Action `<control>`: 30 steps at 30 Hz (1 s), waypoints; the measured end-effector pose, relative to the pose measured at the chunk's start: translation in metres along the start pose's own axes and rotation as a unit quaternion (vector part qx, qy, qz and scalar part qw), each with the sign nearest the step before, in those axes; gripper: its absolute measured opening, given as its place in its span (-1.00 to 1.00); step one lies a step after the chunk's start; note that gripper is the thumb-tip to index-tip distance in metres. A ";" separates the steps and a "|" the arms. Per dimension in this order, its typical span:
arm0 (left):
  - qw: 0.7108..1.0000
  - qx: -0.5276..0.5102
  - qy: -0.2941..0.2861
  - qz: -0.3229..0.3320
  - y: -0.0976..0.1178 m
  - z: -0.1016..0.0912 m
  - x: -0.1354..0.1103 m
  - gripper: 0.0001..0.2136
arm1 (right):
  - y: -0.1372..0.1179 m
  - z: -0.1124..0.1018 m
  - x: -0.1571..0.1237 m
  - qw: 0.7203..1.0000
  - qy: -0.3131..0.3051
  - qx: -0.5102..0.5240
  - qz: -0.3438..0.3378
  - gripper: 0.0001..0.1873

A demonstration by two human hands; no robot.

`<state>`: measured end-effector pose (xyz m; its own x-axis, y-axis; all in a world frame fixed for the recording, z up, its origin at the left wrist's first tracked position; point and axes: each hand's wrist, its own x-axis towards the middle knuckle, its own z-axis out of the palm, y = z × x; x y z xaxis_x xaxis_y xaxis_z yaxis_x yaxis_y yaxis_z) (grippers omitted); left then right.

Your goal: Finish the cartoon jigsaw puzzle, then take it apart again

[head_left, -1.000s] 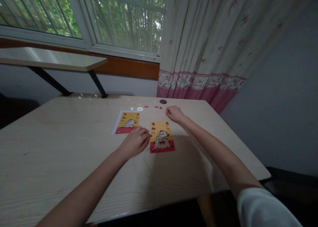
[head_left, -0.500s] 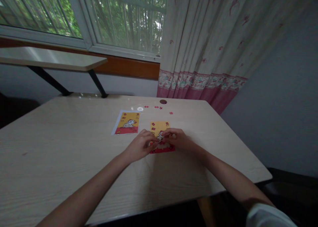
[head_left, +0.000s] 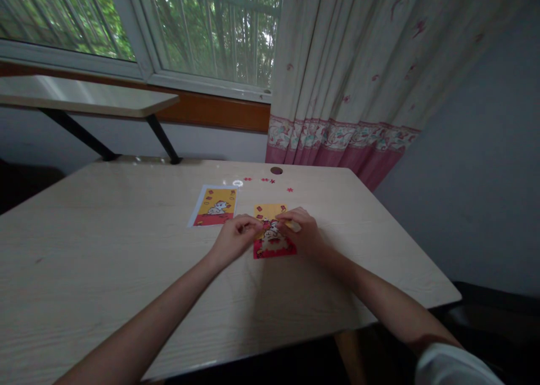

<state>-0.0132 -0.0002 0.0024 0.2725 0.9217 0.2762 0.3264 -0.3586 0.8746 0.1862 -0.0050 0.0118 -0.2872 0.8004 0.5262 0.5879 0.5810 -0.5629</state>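
Note:
A small jigsaw puzzle (head_left: 274, 251), yellow above and red below with a white cartoon animal, lies on the table with an uneven gap in its lower middle. Over its left side, my left hand (head_left: 237, 236) pinches a small red jigsaw piece (head_left: 266, 225) between thumb and fingertips. My right hand (head_left: 304, 233) is over the right side, its fingers curled and the tips close together near that piece. Whatever those right fingertips grip is too small to make out. Left of the puzzle lies a printed picture (head_left: 216, 206) of the same design with a white border.
Several loose red jigsaw pieces (head_left: 289, 190) lie toward the back of the wooden table (head_left: 126, 272), near a round cable hole (head_left: 277, 171). A raised shelf (head_left: 93, 95) on black legs stands at the back left. A curtain (head_left: 337, 109) hangs behind the table.
Both hands have lifted slightly away from the puzzle's lower middle, toward its centre. More of the gap and the red lower part shows. The red piece now appears at my left fingertips.

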 end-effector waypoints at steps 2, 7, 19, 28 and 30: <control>0.999 -0.024 0.011 -0.022 -0.004 0.001 0.001 -0.82 | 0.002 0.001 0.000 0.999 -0.002 -0.028 -0.020 -0.81; 0.999 -0.041 0.007 -0.027 -0.001 0.001 0.001 -0.84 | 0.003 0.007 -0.001 0.997 0.009 -0.057 -0.051 -0.76; 0.996 0.061 -0.039 0.054 0.002 -0.011 0.000 -0.84 | 0.002 0.003 -0.002 0.996 0.036 -0.063 -0.055 -0.78; 0.931 0.283 -0.123 0.193 -0.004 -0.034 -0.002 -0.74 | 0.009 0.016 -0.011 0.990 -0.118 -0.069 -0.018 -0.78; 0.925 0.293 -0.139 0.198 -0.003 -0.032 -0.002 -0.74 | 0.007 0.016 -0.012 0.989 -0.131 -0.074 -0.008 -0.79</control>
<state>-0.0441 0.0036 0.0121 0.6717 0.6560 0.3441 0.5634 -0.7540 0.3378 0.1814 -0.0082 -0.0090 -0.4724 0.8133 0.3396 0.6800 0.5814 -0.4467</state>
